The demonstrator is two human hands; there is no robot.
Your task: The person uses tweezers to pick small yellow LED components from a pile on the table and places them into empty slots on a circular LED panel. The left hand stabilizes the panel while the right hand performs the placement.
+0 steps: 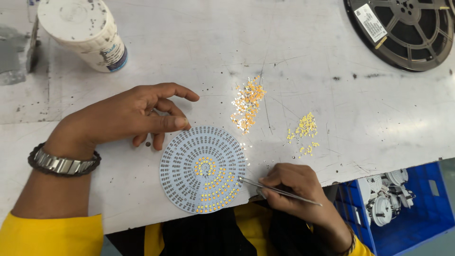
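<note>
The right hand [294, 189] pinches tweezers [279, 191] over a round LED board [182, 163], whose upper edge the half-open, empty left hand [128, 116] steadies.

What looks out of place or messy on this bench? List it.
Little is amiss. The tiny chips lie loose on the bare table in two scattered piles, orange-and-silver and yellow, with strays around each. The tabletop is scratched and speckled. The round board lies flat, steadied by the left hand; the right hand holds tweezers.
</note>
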